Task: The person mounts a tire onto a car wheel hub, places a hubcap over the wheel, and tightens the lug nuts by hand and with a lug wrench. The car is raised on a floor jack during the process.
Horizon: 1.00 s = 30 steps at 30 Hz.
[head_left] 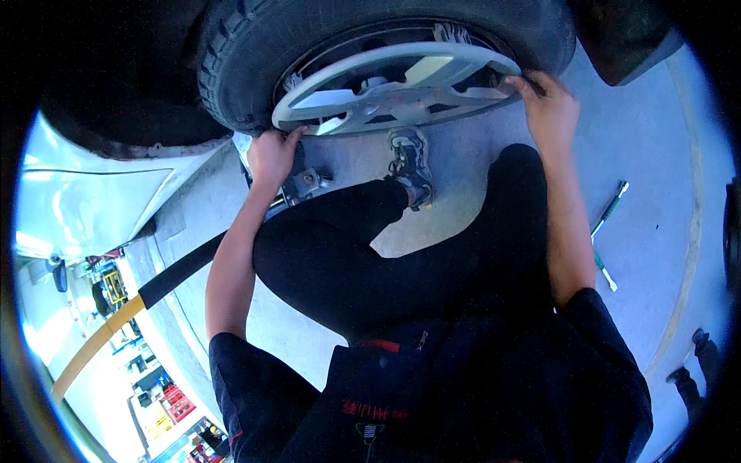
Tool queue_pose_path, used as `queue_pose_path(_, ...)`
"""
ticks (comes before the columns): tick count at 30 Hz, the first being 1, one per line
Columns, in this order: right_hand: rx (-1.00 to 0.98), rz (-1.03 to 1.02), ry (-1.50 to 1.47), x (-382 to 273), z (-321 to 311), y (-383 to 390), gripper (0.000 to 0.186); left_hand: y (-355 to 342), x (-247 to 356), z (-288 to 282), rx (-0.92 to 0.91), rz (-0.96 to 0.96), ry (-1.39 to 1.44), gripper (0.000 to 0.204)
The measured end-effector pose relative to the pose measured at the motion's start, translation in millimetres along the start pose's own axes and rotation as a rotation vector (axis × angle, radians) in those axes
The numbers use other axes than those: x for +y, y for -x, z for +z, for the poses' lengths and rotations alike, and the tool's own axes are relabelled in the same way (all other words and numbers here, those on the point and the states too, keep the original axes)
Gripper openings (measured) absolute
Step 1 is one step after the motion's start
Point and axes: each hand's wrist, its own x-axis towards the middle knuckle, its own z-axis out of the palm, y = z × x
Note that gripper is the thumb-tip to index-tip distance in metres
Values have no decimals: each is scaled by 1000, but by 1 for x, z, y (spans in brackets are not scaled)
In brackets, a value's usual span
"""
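Note:
A silver plastic hubcap point(401, 91) with several openings sits tilted against the dark wheel, inside the black tire point(239, 69). My left hand point(272, 154) grips the hubcap's lower left edge, thumb and fingers pinched on the rim. My right hand point(552, 112) holds its right edge, fingertips curled at the rim. Part of the wheel behind the hubcap is hidden. My bent legs lie below, with a sneaker point(409, 162) under the wheel.
A white car body point(93, 197) is at left. A floor jack point(307, 181) has a long black-and-yellow handle point(123, 316). A lug wrench point(614, 201) lies at right. Tool shelves point(158, 386) stand lower left. Another person's shoes point(683, 382) show at lower right.

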Motion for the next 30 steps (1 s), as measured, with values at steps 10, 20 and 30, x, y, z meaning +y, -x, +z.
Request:
queue_pose_path(10, -13, 33, -48, 3, 5, 2, 23, -1, 4, -4, -3, 12, -44, 49)
queue_pose_path(20, -123, 47, -7, 2, -1, 9, 22, -4, 7, -26, -31, 46, -102, 47)
queue_pose_path(30, -111, 9, -19, 10, 10, 4, 23, -4, 12, -16, 124, 48, -35, 44)
